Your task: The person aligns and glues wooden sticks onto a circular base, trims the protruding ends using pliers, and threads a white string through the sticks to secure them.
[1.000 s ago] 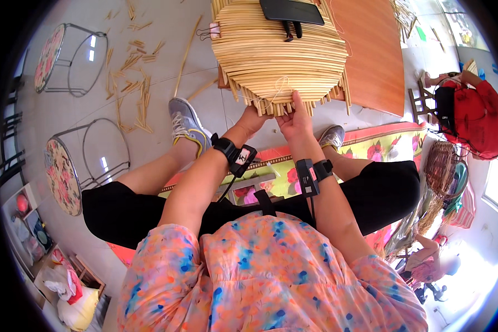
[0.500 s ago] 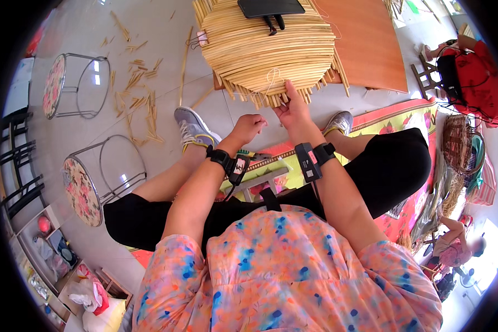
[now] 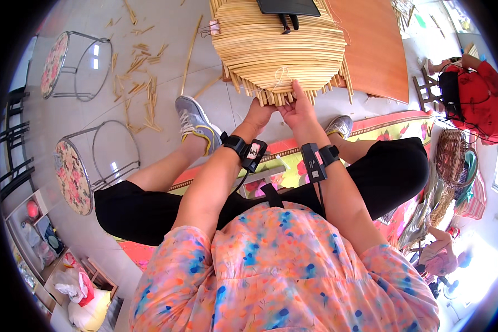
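A mat of pale yellow straw stalks (image 3: pixel 276 52), laid side by side, juts over the near end of the orange-brown tabletop. Its stalk ends are uneven along the near edge. My right hand (image 3: pixel 300 112) grips that edge, thumb on top and the other fingers partly hidden underneath. Close beside it, my left hand (image 3: pixel 259 116) is closed at the stalk ends, its fingertips partly hidden under the edge. A loop of white thread (image 3: pixel 281 74) lies on the mat just above both hands. A binder clip (image 3: pixel 212 27) holds the mat's left side.
A black phone (image 3: pixel 289 6) on a small stand rests on the mat, at the far edge of view. The tabletop (image 3: pixel 371 50) extends right. Cut stalk pieces (image 3: pixel 144 99) litter the floor at left, near two round stools (image 3: pixel 72 177). A wicker basket (image 3: pixel 451 156) and other people are at right.
My left hand has moved up and right, from apart in front of the mat to its near edge beside my right hand. The right hand keeps its grip. The view has shifted slightly.
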Motion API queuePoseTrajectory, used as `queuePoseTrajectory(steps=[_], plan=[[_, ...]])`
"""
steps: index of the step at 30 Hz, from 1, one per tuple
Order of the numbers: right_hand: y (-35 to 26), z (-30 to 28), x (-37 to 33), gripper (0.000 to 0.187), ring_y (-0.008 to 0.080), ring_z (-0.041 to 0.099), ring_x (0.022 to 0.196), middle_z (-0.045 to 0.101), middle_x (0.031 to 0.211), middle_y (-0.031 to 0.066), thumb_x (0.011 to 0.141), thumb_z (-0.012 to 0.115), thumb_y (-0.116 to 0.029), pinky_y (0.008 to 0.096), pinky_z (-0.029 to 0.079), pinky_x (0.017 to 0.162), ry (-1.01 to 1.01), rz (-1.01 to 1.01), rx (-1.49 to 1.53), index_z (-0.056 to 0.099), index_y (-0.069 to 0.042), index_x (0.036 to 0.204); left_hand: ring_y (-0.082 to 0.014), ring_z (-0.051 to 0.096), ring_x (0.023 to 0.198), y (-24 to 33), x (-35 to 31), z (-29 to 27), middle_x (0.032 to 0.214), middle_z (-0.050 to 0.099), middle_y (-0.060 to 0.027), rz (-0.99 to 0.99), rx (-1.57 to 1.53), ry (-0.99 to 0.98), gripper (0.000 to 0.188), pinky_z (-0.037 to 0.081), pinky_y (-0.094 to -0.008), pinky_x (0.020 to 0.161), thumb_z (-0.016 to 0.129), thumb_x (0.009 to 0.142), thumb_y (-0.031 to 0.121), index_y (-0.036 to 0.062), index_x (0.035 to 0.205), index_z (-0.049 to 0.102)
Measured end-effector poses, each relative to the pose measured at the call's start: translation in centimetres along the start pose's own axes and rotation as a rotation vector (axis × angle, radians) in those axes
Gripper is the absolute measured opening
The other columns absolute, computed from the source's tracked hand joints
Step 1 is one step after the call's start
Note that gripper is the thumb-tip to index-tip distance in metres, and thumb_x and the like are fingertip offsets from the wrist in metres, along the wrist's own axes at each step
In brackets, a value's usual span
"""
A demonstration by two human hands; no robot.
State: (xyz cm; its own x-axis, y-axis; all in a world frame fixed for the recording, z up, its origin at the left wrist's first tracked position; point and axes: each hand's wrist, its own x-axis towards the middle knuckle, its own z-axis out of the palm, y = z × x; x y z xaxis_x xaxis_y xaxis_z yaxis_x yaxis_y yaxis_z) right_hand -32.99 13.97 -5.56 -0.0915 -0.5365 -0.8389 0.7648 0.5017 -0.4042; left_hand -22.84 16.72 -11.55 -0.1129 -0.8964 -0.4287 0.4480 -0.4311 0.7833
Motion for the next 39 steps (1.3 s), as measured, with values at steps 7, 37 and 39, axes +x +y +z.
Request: queuePoseTrajectory(steps=[7, 37, 39], plan=[[0.1, -0.4, 0.4, 0.042, 0.0288, 0.06, 0.097, 0.056, 0.115, 0.0097, 0.086, 0.066, -0.028, 0.0432, 0.053, 0.082, -0.041, 0.005, -0.017, 0.049, -0.009, 0.119, -0.0146, 0.053, 0.063, -2.0, -0.1, -3.6, 0.071, 0.059, -0.0064, -0.044, -0.063, -0.007, 0.007, 0.042, -0.0259, 0.057, 0.058, 0.084, 0.005, -0.001, 0.087, 0.06], [1.2, -0.8, 0.6, 0.037, 0.0227, 0.063, 0.088, 0.062, 0.101, 0.0058, 0.085, 0.068, -0.032, 0.0382, 0.054, 0.078, -0.055, -0.023, -0.023, 0.056, -0.01, 0.111, -0.0322, 0.06, 0.082, 8.5, -8.3, -3.5, 0.089, 0.061, -0.0113, 0.393, 1.584, -0.066, 0.015, 0.048, -0.0401, 0.068, 0.063, 0.079, 0.016, 0.0087, 0.092, 0.064], [1.2, -0.9, 0.8, 0.04, 0.0242, 0.063, 0.088, 0.061, 0.103, 0.007, 0.083, 0.07, -0.031, 0.0384, 0.054, 0.075, -0.052, -0.022, -0.008, 0.055, -0.008, 0.112, -0.0318, 0.06, 0.082, 10.0, -7.5, -1.7, 0.089, 0.06, -0.0098, 0.501, 1.522, 0.041, 0.015, 0.049, -0.0396, 0.067, 0.065, 0.078, 0.015, 0.0091, 0.092, 0.062]])
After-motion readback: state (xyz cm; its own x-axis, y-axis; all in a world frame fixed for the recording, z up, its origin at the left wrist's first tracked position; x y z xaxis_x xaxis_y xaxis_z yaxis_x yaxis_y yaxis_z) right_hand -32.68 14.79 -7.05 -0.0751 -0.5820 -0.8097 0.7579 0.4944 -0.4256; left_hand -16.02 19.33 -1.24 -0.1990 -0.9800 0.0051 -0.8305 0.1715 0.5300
